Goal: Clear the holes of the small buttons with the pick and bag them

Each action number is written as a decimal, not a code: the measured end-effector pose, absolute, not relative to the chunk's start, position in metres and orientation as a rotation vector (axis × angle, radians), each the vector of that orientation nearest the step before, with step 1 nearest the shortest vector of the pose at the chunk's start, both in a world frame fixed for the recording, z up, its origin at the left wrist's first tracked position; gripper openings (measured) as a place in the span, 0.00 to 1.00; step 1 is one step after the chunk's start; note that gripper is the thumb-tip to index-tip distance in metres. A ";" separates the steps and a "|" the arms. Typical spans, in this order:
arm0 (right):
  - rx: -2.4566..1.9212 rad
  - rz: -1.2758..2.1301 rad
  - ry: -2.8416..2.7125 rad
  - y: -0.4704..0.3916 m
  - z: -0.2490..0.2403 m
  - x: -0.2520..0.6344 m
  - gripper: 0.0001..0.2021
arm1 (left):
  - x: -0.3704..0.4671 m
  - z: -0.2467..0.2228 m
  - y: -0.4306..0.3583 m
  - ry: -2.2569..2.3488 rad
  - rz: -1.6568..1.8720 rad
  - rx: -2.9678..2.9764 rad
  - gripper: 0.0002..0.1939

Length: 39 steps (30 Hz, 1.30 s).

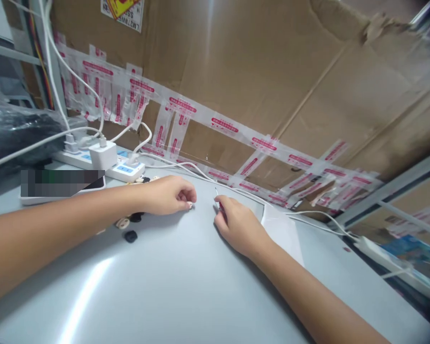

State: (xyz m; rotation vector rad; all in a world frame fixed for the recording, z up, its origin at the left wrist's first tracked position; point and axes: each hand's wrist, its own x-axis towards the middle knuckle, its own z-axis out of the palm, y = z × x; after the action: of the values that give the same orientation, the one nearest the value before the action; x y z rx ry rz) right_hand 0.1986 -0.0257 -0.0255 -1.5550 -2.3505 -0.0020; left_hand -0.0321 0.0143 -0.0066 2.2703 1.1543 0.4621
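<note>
Over the middle of the grey table (172, 286), my left hand (168, 196) is closed. Thumb and fingers pinch a small white piece (190, 205), too small to name. To its right, my right hand (238, 223) is closed round a tool with a thin metal shaft (216, 191) pointing up and away; its handle is hidden in the fingers. A gap separates the two hands. Beside and partly under my left forearm lie several small pieces, among them a black one (131, 236) and a cream one (122, 223). More sit behind the left wrist.
A white power strip (131, 170) with a plugged-in charger (103, 155) stands at the back left, cables trailing from it. Near it lies a phone-like device (62, 186), partly blurred. White paper (281, 229) lies past my right hand. A taped cardboard sheet (236, 71) walls the back.
</note>
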 end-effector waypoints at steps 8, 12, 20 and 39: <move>-1.264 0.196 -2.185 -0.030 -0.027 0.195 0.12 | -0.033 -0.013 0.020 1.050 0.618 1.923 0.14; -1.224 0.371 -2.130 -0.031 -0.027 0.194 0.06 | -0.033 -0.011 0.017 1.006 0.662 1.796 0.13; -1.171 0.756 -1.935 -0.030 -0.035 0.191 0.09 | -0.030 0.008 0.002 1.120 0.671 1.649 0.11; -1.235 1.103 -1.750 -0.039 -0.022 0.178 0.19 | -0.034 0.010 0.005 1.143 0.744 1.591 0.18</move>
State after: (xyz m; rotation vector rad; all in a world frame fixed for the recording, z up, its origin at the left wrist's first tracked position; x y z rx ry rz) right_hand 0.1781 -0.0387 -0.0223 -1.2351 -1.7500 1.1034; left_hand -0.0340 0.0046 0.0099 1.5906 1.1431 0.7440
